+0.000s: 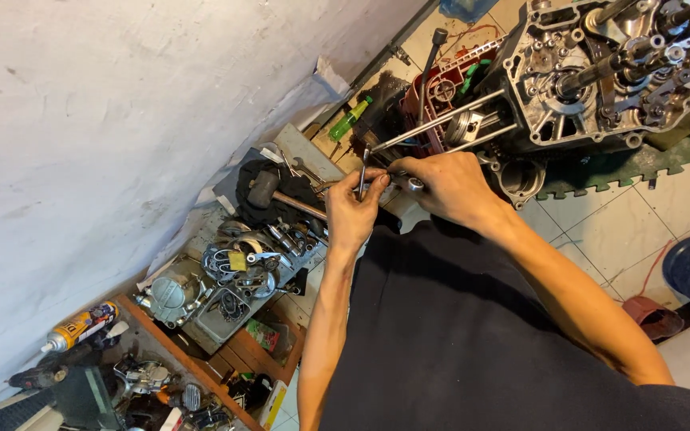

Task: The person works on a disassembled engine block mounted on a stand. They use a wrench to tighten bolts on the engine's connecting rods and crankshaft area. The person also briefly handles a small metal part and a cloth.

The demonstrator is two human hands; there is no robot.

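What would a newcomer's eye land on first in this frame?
Probably the two hands at centre, left hand and right hand, pinching a slim metal tool between them. Next, the opened engine crankcase at top right, its studs pointing toward the hands. Lower left sits a tray of metal parts.

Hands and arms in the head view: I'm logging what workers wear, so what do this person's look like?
Both the left hand and the right hand are bare, with no gloves, rings or watch visible. Both forearms are uncovered up to the elbow, so no sleeves show. The only clothing in view is a dark, plain garment over the lap or body between the arms.
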